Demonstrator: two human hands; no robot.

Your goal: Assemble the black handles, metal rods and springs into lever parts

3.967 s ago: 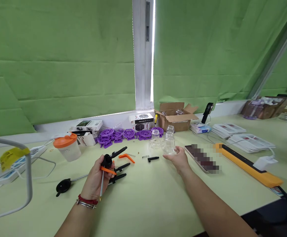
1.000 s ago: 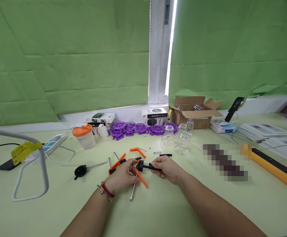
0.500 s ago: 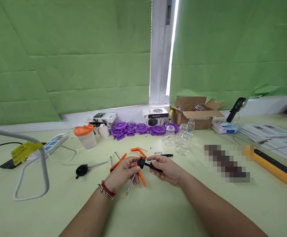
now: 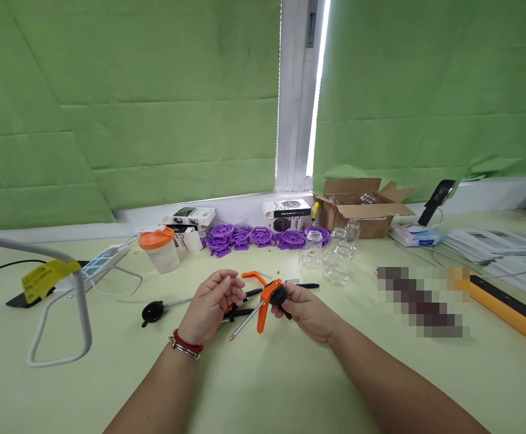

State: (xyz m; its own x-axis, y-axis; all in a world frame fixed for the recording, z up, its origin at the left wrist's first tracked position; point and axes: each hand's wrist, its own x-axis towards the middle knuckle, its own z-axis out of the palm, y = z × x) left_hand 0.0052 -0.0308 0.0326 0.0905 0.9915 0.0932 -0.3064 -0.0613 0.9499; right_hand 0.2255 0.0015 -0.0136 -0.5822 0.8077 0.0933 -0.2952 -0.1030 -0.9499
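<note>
Cap (image 4: 279,295), apparently fitted with lever (image 4: 266,299), is gripped by right hand (image 4: 308,312). Left hand (image 4: 211,306) is unloaded; spring (image 4: 292,281) behind cap is left loose.

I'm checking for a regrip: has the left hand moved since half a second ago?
Yes. The left hand has moved left, nearer the orange-lidded cup, and slightly up in view; it now stands apart from the orange lever.

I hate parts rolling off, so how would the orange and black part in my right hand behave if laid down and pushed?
The orange and black part looks unlikely to roll, since its orange lever and rod stick out. The rod looks metallic, so it's probably stiff.
</note>
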